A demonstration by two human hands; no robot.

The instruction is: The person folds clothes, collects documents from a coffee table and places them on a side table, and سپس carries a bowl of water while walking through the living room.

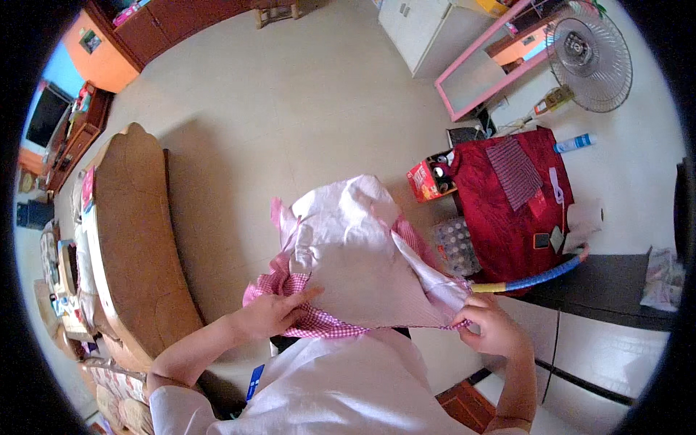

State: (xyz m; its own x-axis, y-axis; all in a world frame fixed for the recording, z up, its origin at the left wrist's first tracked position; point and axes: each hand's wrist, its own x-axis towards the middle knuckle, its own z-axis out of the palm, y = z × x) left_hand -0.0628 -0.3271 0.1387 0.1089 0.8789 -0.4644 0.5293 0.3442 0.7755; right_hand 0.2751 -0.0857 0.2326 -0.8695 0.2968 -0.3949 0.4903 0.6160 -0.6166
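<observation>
A pink-and-white gingham cloth (337, 329) with a white fabric side (348, 212) spreads out in front of my waist, possibly a garment. My left hand (269, 315) grips its bunched checked edge on the left, index finger stretched over the pale inner area. At the right corner, my right hand (489, 323) pinches the edge between thumb and fingers. The near hem runs fairly taut between both hands. Folds and ruffles gather along the left side, and the far end hangs over the floor. Fabric hides parts of my left fingers.
A curved wooden bench back (141, 234) stands left. On the right are a table with a red cloth (478, 201), a red carton (427, 182), a hula hoop (538, 277) and a dark countertop (609, 288). A standing fan (590, 65) and pink-framed mirror (473, 87) are far right.
</observation>
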